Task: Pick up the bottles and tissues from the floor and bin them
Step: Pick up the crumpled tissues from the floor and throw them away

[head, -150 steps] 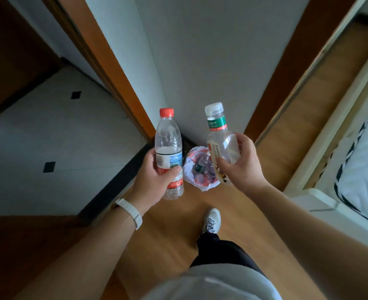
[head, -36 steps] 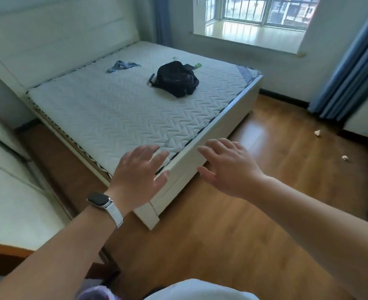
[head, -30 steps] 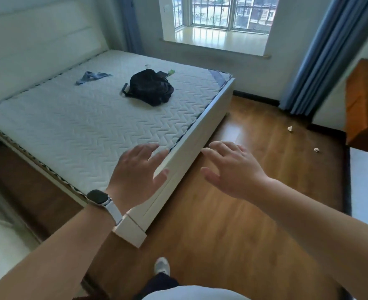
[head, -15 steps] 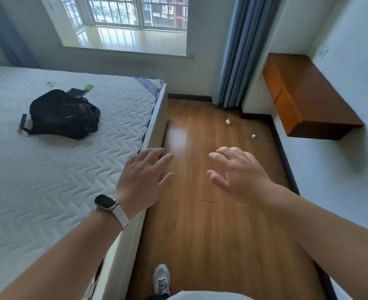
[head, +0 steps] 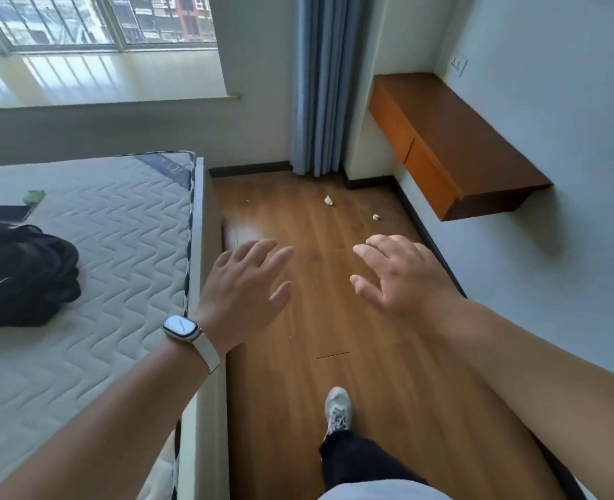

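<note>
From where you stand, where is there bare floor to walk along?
The wooden floor between the bed and the right wall is bare. Only two tissues lie at the far end, near the curtain and shelf.

Bright daylight enters through the window (head: 96,21), leaving glare on the floor (head: 242,234); wide-angle distortion bends the edges.

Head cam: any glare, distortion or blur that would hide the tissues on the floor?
Head view: daylight from the window leaves a glare patch on the floor beside the bed, clear of both tissues; wide-angle bending slants the walls and curtain; the tissues are tiny and soft, both hands sharp.
</note>
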A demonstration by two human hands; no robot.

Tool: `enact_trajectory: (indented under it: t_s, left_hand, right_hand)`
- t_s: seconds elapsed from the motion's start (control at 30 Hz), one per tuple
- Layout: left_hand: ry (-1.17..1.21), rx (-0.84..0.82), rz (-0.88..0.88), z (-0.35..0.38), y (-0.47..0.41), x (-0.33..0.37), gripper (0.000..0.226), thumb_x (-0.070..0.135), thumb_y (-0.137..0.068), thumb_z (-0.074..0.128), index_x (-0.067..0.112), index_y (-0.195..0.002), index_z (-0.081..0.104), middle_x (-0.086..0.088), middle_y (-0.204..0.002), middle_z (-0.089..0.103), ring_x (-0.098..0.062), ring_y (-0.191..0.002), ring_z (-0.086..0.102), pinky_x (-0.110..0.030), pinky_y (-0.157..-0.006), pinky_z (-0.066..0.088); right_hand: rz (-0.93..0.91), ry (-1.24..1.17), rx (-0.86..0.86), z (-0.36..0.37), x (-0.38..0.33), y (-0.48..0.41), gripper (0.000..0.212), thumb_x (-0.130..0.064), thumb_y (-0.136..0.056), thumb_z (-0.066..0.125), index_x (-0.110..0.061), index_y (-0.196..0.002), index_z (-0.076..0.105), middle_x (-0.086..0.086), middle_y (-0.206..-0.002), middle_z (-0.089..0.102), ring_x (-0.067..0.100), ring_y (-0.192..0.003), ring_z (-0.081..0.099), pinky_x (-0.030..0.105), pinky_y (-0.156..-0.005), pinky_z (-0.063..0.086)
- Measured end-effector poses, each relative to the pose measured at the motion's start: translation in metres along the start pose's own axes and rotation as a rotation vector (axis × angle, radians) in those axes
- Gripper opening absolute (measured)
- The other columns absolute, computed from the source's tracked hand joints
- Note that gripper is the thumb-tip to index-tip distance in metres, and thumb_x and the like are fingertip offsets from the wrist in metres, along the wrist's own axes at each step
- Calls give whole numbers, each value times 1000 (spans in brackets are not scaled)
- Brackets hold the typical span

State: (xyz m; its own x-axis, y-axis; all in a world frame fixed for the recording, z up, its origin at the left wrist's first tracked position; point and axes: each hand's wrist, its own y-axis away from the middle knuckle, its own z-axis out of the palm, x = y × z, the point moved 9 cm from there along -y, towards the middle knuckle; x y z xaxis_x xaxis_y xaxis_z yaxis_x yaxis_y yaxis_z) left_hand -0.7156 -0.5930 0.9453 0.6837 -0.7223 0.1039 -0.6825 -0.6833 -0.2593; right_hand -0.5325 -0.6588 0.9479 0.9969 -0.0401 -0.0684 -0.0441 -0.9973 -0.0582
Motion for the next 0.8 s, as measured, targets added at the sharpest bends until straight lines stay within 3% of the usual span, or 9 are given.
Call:
enact_trajectory:
  t_s: [0.53, 0.8]
  left_hand:
    - [-89, -43, 6, 64, -285, -38, 49, 48, -91, 46, 25, -134, 53, -1, -136, 55, -23, -128, 47, -42, -98, 42]
    - [-88, -52, 81, 90, -377, -39, 47, 47, -92, 47, 25, -133, 52, -1, -137, 53, -24, -129, 47, -44, -100, 43]
  right_hand:
    - [-45, -108, 133, 23, 172, -247, 52, -49, -86, 42, -11, -112, 66, 9, -110, 64, 30, -95, 60, 41, -78, 48]
    - [23, -73, 58, 22, 234, -303, 56, -52, -89, 33, -14, -120, 61, 6, -119, 61, 27, -107, 56, 42, -87, 46]
